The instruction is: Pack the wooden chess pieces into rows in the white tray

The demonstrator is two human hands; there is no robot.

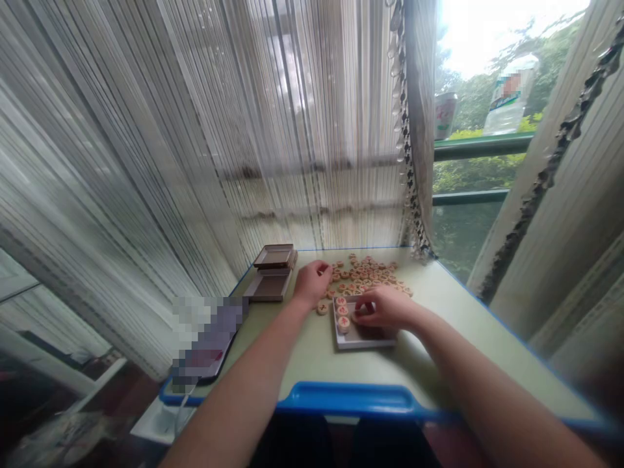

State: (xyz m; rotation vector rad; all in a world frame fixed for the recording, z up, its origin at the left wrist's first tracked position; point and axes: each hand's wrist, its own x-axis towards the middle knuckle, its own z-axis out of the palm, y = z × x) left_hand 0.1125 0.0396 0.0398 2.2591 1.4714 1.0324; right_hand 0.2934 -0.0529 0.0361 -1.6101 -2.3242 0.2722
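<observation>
Round wooden pieces with red characters [365, 270] lie scattered over the far middle of the table. A shallow box [365, 341] stands nearer me, with a column of three pieces [343, 311] along its left side. My right hand [385, 307] reaches into this box, its fingers pinched on a round piece [359, 316] beside the column. At the left edge of the scattered pieces is my left hand [314, 281], fingers curled together; what they hold, if anything, is too small to make out. A single piece [322, 309] lies between my left hand and the box.
Two shallow brown trays [272, 286] stand at the back left of the table [312, 364]. A blurred flat device [209, 341] lies at the left edge. The near edge has a blue trough [351, 398]. Curtains hang behind; a bottle [509, 97] stands by the window.
</observation>
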